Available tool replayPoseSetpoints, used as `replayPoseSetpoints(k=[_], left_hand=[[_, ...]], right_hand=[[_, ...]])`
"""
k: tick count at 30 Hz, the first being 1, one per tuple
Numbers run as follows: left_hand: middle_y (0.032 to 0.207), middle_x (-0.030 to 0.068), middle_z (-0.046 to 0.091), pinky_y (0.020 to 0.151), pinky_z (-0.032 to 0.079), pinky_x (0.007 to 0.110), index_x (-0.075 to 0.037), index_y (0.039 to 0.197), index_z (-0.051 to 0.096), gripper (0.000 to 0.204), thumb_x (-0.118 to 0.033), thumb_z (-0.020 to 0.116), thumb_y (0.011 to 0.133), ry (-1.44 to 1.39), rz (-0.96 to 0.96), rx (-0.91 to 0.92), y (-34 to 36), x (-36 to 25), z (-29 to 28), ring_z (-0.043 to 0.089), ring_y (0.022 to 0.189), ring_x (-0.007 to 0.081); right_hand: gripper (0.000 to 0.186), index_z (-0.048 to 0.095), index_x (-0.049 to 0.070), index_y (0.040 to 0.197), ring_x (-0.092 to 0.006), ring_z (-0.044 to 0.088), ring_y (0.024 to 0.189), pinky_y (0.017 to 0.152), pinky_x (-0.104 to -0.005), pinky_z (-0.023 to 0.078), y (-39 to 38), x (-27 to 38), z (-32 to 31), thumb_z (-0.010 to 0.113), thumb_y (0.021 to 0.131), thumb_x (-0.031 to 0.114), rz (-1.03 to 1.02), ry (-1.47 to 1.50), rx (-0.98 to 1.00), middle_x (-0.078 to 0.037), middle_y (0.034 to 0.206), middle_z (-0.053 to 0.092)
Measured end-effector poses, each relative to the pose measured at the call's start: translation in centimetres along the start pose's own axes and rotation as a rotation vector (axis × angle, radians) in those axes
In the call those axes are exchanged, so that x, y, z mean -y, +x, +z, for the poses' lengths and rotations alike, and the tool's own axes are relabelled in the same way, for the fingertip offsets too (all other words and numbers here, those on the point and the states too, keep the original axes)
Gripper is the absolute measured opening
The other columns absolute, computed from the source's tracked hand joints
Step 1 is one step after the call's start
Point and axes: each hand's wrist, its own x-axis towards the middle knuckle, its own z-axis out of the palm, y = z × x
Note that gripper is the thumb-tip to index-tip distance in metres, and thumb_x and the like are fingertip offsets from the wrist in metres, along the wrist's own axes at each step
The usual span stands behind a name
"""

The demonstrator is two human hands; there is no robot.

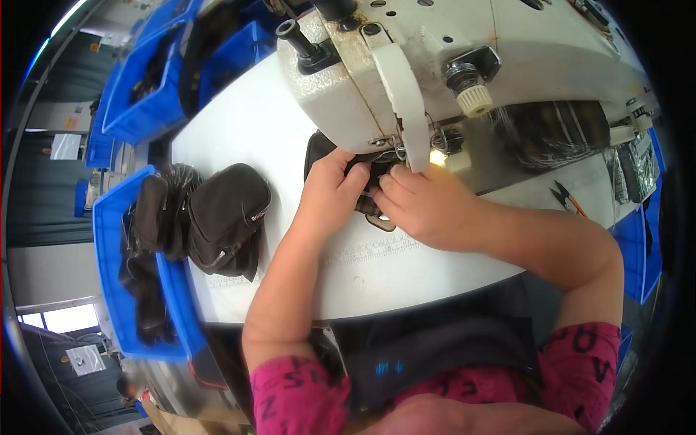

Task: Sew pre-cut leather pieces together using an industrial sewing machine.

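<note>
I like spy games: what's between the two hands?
In the head view, dark fabric lies between the left hand and right hand; both touch it.

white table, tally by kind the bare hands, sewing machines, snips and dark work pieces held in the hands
Bare hands: 2 (left hand, right hand)
Sewing machine: 1
Orange-handled snips: 1
Dark work piece in the hands: 1
Total: 5
</note>
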Motion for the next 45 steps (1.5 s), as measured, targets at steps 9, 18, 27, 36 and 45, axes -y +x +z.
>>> replayPoseSetpoints(k=[9,18,27,36,45], left_hand=[[0.093,0.0117,0.075,0.079,0.055,0.035,-0.004,0.118,0.073,0.028,-0.015,0.071,0.092,0.305,-0.018,-0.059,0.0,-0.4,1.8,0.069,0.083,0.0238],[0.087,0.0027,0.069,0.070,0.053,0.040,-0.017,0.104,0.077,0.030,-0.011,0.076,0.074,0.925,0.677,-0.196,0.4,0.3,2.4,0.067,0.080,0.0273],[0.087,0.0031,0.064,0.067,0.052,0.041,-0.013,0.100,0.074,0.042,-0.005,0.083,0.059,0.845,0.679,-0.068,-0.2,0.1,1.9,0.064,0.082,0.0281],[0.097,0.0009,0.067,0.067,0.052,0.039,-0.012,0.099,0.074,0.033,-0.015,0.080,0.066,1.040,0.640,-0.096,-0.9,-0.5,3.0,0.064,0.085,0.0258],[0.118,-0.0040,0.068,0.068,0.055,0.032,-0.010,0.116,0.074,0.045,-0.013,0.076,0.071,1.063,0.608,-0.073,-2.0,-1.6,3.0,0.066,0.091,0.0199]], right_hand=[[0.016,0.068,0.005,0.084,-0.0215,0.056,0.081,0.062,-0.0319,0.044,-0.8,1.0,-0.3,0.065,0.073,0.016,-0.083,-0.014,0.052,-0.007,0.085,0.062],[0.016,0.068,0.006,0.078,-0.0238,0.055,0.079,0.061,-0.0331,0.045,-1.4,1.1,-0.6,0.066,0.069,0.018,-0.105,0.052,0.030,-0.007,0.079,0.059],[0.015,0.072,0.004,0.077,-0.0248,0.060,0.078,0.060,-0.0326,0.049,-1.9,0.7,-1.6,0.069,0.070,0.018,-0.152,0.057,0.027,-0.008,0.076,0.064],[0.014,0.070,0.005,0.073,-0.0258,0.062,0.075,0.057,-0.0339,0.049,-1.9,0.4,-2.1,0.070,0.070,0.019,-0.150,0.111,0.106,-0.009,0.075,0.064],[0.014,0.069,0.008,0.072,-0.0263,0.059,0.081,0.061,-0.0335,0.046,-2.1,0.6,-2.4,0.067,0.067,0.021,-0.127,0.083,0.179,-0.008,0.078,0.062]])
